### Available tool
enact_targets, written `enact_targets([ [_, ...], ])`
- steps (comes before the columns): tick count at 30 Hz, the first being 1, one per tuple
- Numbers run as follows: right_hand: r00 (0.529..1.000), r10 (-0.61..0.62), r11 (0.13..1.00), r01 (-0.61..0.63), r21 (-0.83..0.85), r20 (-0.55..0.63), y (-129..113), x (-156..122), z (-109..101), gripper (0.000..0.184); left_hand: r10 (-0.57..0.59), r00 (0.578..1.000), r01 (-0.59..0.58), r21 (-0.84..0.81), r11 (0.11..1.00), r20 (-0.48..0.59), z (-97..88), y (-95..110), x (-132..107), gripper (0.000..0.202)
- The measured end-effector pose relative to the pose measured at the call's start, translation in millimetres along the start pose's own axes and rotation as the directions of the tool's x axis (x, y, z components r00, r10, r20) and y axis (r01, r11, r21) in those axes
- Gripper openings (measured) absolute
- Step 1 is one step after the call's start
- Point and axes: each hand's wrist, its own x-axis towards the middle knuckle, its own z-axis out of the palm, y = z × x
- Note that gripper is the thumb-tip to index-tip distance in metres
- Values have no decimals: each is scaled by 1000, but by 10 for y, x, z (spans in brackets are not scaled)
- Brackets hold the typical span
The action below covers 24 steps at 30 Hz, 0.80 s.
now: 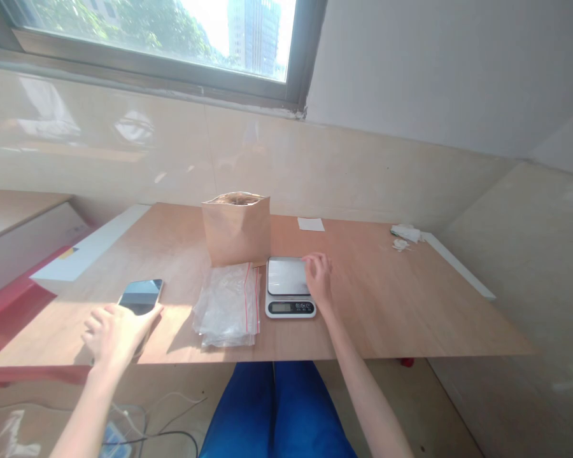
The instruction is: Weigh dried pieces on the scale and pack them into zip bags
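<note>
My left hand (pixel 114 334) rests over the near end of a dark-screened phone (pixel 141 294) lying on the table. Its fingers are spread to the left, and the thumb lies along the phone's right side. Over the right edge of a kitchen scale's metal plate (pixel 286 277) is my right hand (pixel 319 277), fingers curled and pinched together. Whatever they may hold is hidden or too small to make out. The scale's white front (pixel 291 310) has a small display and buttons. Left of the scale is a stack of clear zip bags (pixel 226 308) with red closure strips.
A brown paper bag (pixel 237 232) stands with its top gaping behind the zip bags. A white paper slip (pixel 311 224) lies near the wall. Crumpled white tissue (pixel 405 234) sits at the back right. Cables (pixel 172 436) run on the floor below the table's front edge.
</note>
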Motion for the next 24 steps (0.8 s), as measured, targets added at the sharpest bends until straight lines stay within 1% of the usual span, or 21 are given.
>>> enact_targets([
  [1, 992, 118, 993, -117, 29, -37, 160, -126, -112, 24, -3, 1000, 2, 53, 999, 11, 1, 2, 10, 88],
  [2, 967, 242, 969, -236, 76, -78, 303, -236, -226, 24, -4, 1000, 0, 126, 992, 29, 0, -3, 20, 87],
  [3, 949, 300, 952, -292, 91, -99, 427, -326, -338, 26, -1, 999, -8, 194, 981, 48, -4, -15, 32, 85],
  [5, 906, 398, 916, -382, 126, -144, 611, -450, -535, 33, 35, 995, -56, 247, 967, 91, -14, -46, 49, 82],
  [8, 857, 488, 870, -463, 169, -167, 746, -531, -715, 36, 27, 993, -58, 275, 960, 116, -36, -86, 16, 83],
  [11, 844, 518, 850, -492, 188, -135, 757, -554, -758, 36, 28, 994, -56, 284, 957, 104, -74, -105, -133, 88],
  [13, 848, 519, 848, -496, 185, -105, 732, -562, -747, 35, 53, 993, -83, 301, 950, 105, -109, -114, -274, 91],
  [17, 860, 507, 856, -494, 155, -61, 686, -567, -732, 34, 41, 993, -76, 330, 941, 111, -180, -117, -494, 94],
  [20, 861, 506, 858, -497, 127, -47, 676, -561, -738, 34, 48, 992, -81, 310, 947, 113, -213, -98, -543, 94],
  [24, 862, 505, 861, -500, 95, -35, 665, -556, -745, 33, 59, 990, -92, 278, 956, 125, -212, -94, -534, 96],
])
